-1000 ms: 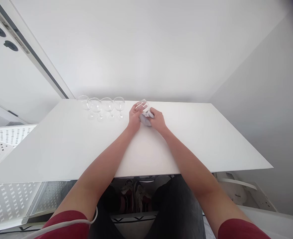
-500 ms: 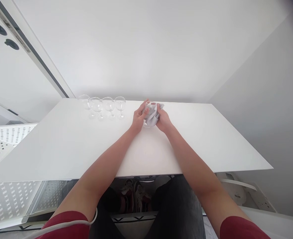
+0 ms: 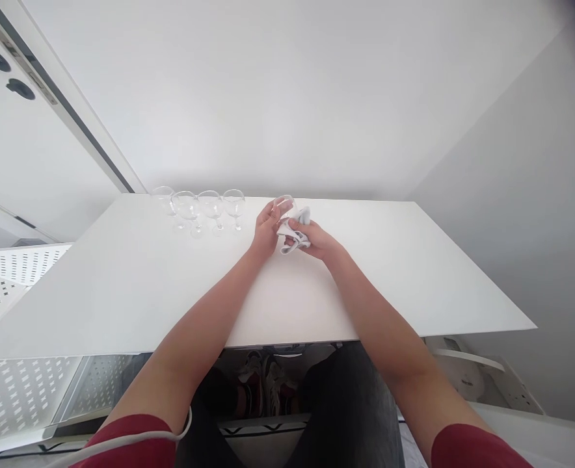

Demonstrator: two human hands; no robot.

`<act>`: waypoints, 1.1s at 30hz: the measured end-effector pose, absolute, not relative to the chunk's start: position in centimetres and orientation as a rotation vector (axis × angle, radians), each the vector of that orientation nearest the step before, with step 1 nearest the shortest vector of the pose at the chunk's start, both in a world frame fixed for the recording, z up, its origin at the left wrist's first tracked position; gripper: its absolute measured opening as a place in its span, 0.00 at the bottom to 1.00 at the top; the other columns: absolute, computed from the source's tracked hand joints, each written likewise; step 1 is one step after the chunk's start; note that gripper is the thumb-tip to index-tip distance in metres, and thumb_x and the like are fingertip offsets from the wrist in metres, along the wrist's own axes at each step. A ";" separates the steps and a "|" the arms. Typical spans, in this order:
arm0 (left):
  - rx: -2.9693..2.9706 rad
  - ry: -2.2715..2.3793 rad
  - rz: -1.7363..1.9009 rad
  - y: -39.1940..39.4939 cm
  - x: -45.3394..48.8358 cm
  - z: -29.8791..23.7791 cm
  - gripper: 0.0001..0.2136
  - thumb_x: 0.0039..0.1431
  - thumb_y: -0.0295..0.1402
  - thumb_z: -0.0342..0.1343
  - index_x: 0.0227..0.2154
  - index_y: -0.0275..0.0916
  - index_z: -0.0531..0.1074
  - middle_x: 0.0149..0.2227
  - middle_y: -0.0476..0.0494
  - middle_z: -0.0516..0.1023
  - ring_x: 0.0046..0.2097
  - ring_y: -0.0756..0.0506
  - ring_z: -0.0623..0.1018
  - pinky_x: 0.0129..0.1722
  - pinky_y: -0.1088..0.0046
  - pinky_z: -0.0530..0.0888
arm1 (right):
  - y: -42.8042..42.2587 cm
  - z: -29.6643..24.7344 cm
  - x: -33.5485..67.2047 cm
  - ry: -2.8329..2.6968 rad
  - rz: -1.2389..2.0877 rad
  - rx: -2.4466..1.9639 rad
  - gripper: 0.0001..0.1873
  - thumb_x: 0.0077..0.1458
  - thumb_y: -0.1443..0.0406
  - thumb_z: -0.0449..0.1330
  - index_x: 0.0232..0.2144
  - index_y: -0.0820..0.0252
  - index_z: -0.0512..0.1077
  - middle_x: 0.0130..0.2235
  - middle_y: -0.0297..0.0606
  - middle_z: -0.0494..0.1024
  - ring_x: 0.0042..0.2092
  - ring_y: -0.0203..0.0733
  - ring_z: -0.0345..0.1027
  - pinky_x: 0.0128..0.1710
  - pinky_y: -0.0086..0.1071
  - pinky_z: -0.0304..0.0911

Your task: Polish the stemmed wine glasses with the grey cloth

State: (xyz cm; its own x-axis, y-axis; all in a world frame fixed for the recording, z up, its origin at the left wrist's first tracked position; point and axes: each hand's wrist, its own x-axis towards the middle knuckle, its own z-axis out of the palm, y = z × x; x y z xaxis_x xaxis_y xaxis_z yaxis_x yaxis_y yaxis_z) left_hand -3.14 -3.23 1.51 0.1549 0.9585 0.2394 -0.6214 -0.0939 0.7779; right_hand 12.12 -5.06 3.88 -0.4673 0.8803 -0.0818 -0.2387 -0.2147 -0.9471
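Observation:
My left hand [image 3: 267, 229] cups a clear wine glass [image 3: 283, 207] over the far middle of the white table [image 3: 121, 286], fingers curled round its bowl. Beside it, my right hand [image 3: 317, 238] grips a small pale grey cloth [image 3: 294, 229] that is pressed against the glass. Much of the glass is hidden by cloth and fingers. Left of my hands, a row of several empty stemmed glasses [image 3: 200, 208] stands upright along the back edge.
White walls close in behind and to the right of the table. A white perforated metal rack [image 3: 9, 279] sits at the left, lower than the tabletop. Shoes [image 3: 263, 383] lie on the floor under the near edge, by my dark-trousered legs.
The glass and cloth have turned between my hands. The cloth was wrapped round the bowl half a second ago and now lies bunched lower under my right fingers. The row of glasses has not moved.

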 end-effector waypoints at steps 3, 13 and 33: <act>0.910 0.450 1.433 -3.2 -3.3 1.6 0.23 0.57 0.48 0.69 0.52 0.44 0.77 0.63 0.36 0.76 0.68 0.32 0.70 0.64 0.52 0.71 | -5.1 3.7 11.8 -1.338 1.715 -0.876 0.25 0.47 0.47 0.75 0.35 0.59 0.76 0.29 0.36 0.76 0.30 0.40 0.70 0.34 0.38 0.72; 0.935 0.489 1.421 -3.4 -3.1 1.6 0.29 0.54 0.44 0.72 0.58 0.47 0.74 0.60 0.35 0.77 0.68 0.30 0.71 0.67 0.50 0.66 | -3.7 1.9 11.7 -1.638 0.845 -1.234 0.16 0.52 0.52 0.69 0.34 0.54 0.74 0.33 0.36 0.79 0.34 0.43 0.68 0.35 0.36 0.63; 0.837 0.486 1.522 -2.7 -3.6 1.2 0.25 0.58 0.46 0.69 0.57 0.50 0.71 0.65 0.39 0.73 0.66 0.33 0.73 0.63 0.56 0.71 | -3.3 2.0 11.9 -0.995 1.036 -1.146 0.25 0.48 0.44 0.70 0.38 0.56 0.76 0.40 0.39 0.80 0.41 0.44 0.73 0.37 0.34 0.69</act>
State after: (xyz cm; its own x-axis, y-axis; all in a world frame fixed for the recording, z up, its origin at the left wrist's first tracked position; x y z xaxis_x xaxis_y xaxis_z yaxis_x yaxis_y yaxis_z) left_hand -3.61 -2.68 1.19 0.0343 0.9750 0.2197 -0.6668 -0.1415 0.7316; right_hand 11.87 -3.26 2.00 0.2279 0.9706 0.0780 -0.1168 0.1068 -0.9874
